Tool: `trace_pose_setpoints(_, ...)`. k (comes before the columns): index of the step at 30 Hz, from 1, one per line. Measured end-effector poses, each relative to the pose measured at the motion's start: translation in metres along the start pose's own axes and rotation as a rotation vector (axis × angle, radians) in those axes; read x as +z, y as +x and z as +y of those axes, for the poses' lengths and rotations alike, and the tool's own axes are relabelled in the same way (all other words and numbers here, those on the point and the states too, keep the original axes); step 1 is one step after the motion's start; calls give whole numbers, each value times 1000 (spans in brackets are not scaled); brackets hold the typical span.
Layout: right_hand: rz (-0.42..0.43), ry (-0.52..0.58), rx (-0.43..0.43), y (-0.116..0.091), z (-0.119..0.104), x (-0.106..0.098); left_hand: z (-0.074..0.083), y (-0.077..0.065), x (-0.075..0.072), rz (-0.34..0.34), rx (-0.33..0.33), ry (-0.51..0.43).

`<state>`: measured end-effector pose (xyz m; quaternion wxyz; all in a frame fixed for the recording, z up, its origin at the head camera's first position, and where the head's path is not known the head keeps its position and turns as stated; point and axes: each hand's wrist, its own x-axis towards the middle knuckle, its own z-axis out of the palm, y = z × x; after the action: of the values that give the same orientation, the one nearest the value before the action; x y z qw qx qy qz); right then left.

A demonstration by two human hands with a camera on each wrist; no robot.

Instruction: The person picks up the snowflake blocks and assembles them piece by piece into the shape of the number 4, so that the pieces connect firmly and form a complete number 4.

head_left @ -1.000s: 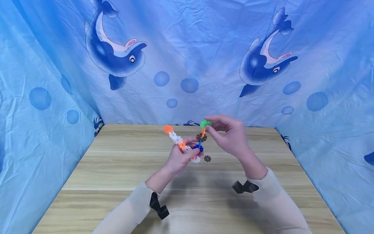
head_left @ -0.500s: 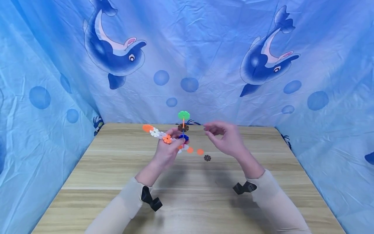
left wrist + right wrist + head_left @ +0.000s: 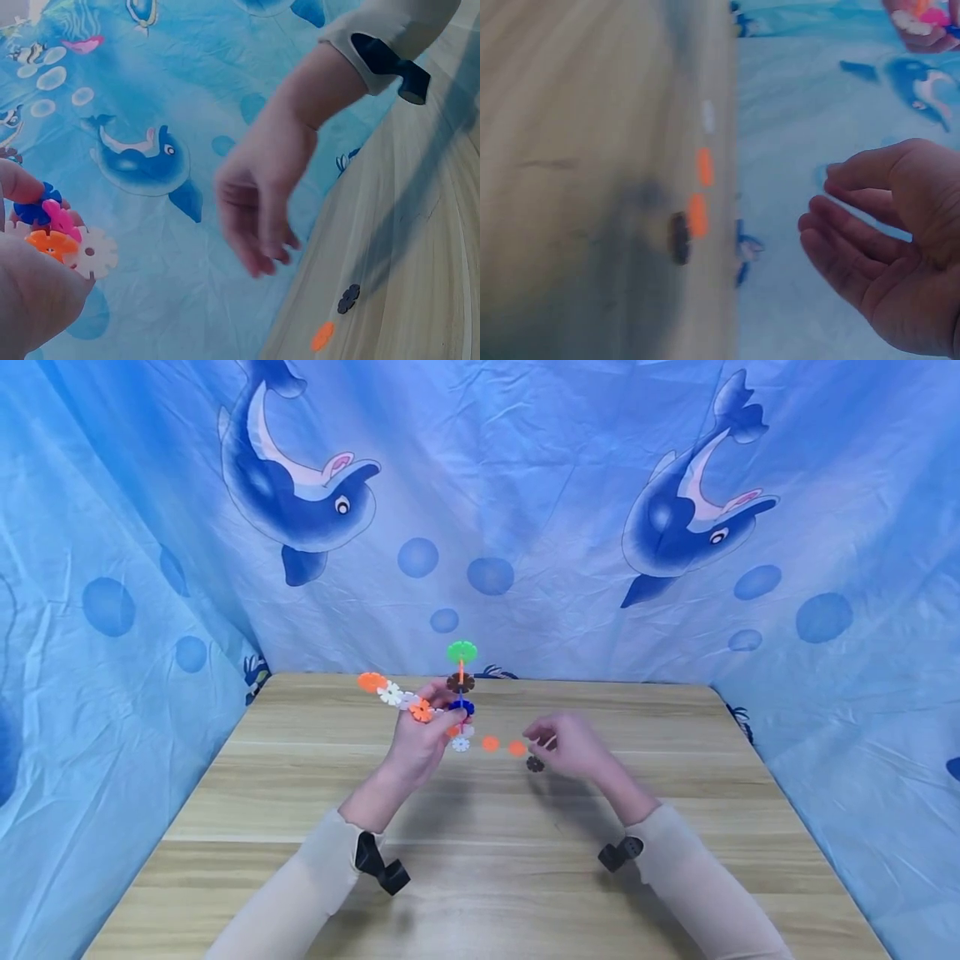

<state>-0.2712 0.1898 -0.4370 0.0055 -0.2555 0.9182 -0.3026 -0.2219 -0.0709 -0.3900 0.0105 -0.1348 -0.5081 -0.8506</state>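
The right hand (image 3: 567, 745) has let go of the green snowflake disc (image 3: 462, 651) and come down near the loose brown disc (image 3: 535, 763) on the surface (image 3: 480, 885). Its fingers are loose, holding nothing. Mid-frame, the left hand (image 3: 416, 742) pinches the disc toy (image 3: 421, 710); the green 1 on top looks joined, leaving 1 hand free.

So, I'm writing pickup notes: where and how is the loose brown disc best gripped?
Probably pinch the loose brown disc by its notched rim, from above and the person's right: it lies flat, with an orange disc near its left.
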Motion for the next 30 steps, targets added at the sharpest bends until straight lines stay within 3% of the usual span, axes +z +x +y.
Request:
trace_pose_setpoints(5, -64, -67, 20, -4, 15, 19, 2, 1, -2, -2, -14, -17)
trace_pose_setpoints(13, -50, -216, 44, -11, 27, 43, 11, -4, 7, -120, 61, -115)
trace_pose_setpoints(22, 11, -231, 78, -16, 36, 46, 11, -8, 19, 25, 1, -26)
trace_pose_setpoints(30, 3, -123, 160, -17, 38, 44, 15, -6, 29, 66, -22, 9)
